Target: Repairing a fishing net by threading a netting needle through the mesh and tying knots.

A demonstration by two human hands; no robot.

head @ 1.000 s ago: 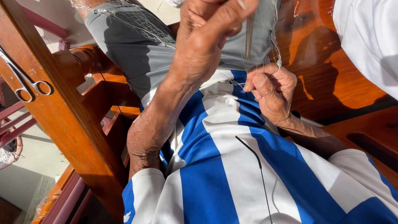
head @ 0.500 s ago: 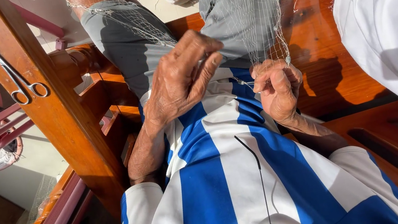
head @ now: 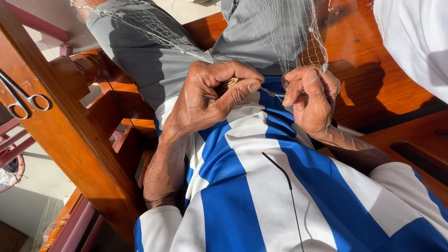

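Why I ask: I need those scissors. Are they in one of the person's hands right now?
No, the scissors hang on the wooden post, while the left hand and right hand work the fishing net.

Scissors (head: 7, 78) hang on a slanted wooden post (head: 74, 138) beside an orange wooden bench (head: 378, 84).

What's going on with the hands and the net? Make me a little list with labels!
left hand: closed on a small netting tool, pinching it against the net
right hand: pinching the fishing net at its edge
net: thin, pale mesh draped over the lap
scissors: hanging on the wooden post, left side
seat: orange wooden bench
nearby: another person's white sleeve
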